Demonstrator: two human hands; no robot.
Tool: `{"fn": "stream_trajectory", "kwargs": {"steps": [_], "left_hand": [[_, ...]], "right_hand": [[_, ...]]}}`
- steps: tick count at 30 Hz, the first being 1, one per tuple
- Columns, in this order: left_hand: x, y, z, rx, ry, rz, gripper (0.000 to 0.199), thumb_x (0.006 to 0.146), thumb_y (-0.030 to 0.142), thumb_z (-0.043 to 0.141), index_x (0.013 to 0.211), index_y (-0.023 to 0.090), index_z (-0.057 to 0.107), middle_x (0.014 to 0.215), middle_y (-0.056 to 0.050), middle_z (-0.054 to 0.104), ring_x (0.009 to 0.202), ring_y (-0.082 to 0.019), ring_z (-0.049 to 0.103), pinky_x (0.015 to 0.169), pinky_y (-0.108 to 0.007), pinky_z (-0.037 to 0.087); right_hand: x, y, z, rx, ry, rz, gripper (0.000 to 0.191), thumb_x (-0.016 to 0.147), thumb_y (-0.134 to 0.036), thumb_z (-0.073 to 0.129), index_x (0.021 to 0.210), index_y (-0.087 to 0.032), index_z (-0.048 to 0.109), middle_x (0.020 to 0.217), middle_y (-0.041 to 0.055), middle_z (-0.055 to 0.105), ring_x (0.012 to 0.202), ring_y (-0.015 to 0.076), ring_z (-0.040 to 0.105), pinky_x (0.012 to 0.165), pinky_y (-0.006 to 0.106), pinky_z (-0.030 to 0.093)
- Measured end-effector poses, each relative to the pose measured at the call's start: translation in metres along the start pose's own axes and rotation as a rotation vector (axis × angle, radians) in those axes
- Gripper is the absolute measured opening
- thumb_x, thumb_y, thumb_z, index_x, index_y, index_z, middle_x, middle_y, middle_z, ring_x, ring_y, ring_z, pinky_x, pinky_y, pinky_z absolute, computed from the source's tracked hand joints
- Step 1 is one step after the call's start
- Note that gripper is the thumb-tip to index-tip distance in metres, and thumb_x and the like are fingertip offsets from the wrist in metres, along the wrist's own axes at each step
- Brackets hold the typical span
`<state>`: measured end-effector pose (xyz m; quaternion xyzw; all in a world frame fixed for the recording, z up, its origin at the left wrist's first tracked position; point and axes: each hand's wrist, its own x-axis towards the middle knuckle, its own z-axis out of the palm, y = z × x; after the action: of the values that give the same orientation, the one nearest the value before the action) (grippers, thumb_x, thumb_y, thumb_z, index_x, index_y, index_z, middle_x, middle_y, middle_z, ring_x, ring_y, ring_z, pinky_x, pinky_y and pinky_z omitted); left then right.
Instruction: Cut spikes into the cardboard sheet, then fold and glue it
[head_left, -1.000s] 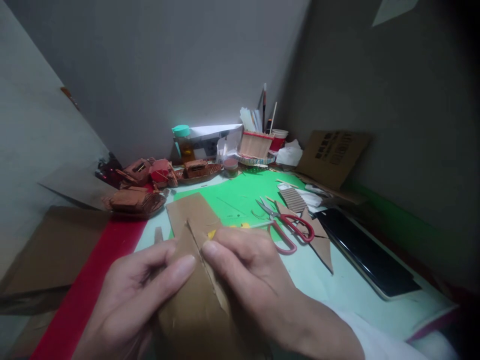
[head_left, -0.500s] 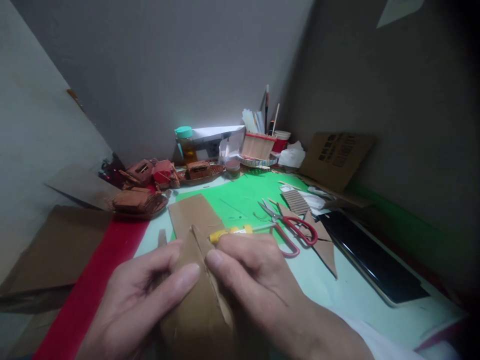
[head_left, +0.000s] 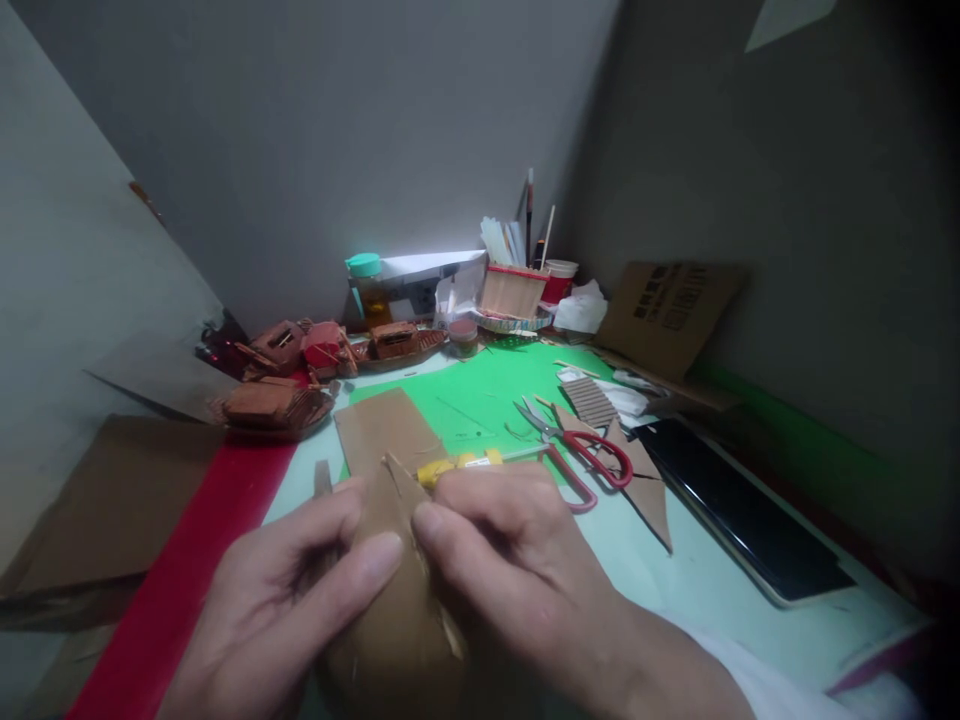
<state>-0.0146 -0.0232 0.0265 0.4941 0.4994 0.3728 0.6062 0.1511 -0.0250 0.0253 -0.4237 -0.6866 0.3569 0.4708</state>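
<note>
A brown cardboard piece (head_left: 394, 620), narrowing to a point at its far end, lies between my hands at the bottom centre. My left hand (head_left: 292, 590) grips its left side, thumb flat on top and fingers curled beneath. Along the right edge, where a seam runs from the tip, my right hand (head_left: 510, 560) pinches the cardboard with thumb and bent fingers. Just beyond my right hand lies a yellow tool (head_left: 457, 465), its near part partly covered. A flat cardboard sheet (head_left: 386, 425) rests beyond the pointed tip. The undersides of both hands are hidden.
Red-handled scissors (head_left: 600, 455) and cardboard scraps (head_left: 649, 490) lie right of centre, beside a black phone-like slab (head_left: 750, 520). Brown model boats (head_left: 274, 402) stand at the back left. Farther back are a teal-lidded bottle (head_left: 366, 290) and a stick holder (head_left: 514, 290).
The cardboard piece has turned slightly between my hands, and its seam now looks more closed near my right thumb. Both hands keep their grip. The view has shifted very slightly.
</note>
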Motion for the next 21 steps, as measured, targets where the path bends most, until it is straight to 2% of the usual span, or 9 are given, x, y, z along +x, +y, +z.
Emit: {"fn": "stream_trajectory", "kwargs": {"steps": [5,13,21], "left_hand": [[0.0,-0.004,0.0,0.064,0.055,0.045,0.033,0.073,0.048,0.076,0.061,0.022,0.061,0.065,0.002,0.051,0.062,-0.014,0.046,0.053,-0.021,0.044],[0.0,-0.01,0.005,0.085,0.122,0.077,0.023,0.081,0.05,0.07,0.083,0.03,0.06,0.065,0.006,0.052,0.063,-0.013,0.05,0.055,-0.018,0.043],[0.002,-0.009,0.01,0.158,0.233,0.181,0.025,0.078,0.049,0.072,0.094,0.033,0.061,0.072,0.007,0.052,0.067,-0.013,0.049,0.054,-0.015,0.043]], "right_hand": [[-0.001,0.0,-0.001,0.031,0.004,0.007,0.041,0.088,-0.017,0.048,0.052,-0.02,0.028,0.048,-0.0064,0.032,0.047,0.0077,0.034,0.049,0.024,0.027],[-0.001,0.002,-0.003,0.027,-0.011,-0.005,0.041,0.09,-0.013,0.048,0.054,-0.019,0.031,0.051,-0.007,0.034,0.05,0.0074,0.037,0.052,0.023,0.028],[-0.001,0.004,-0.004,0.013,0.001,0.019,0.042,0.093,-0.018,0.048,0.055,-0.019,0.03,0.051,-0.0073,0.032,0.051,0.0078,0.035,0.052,0.024,0.026]]}}
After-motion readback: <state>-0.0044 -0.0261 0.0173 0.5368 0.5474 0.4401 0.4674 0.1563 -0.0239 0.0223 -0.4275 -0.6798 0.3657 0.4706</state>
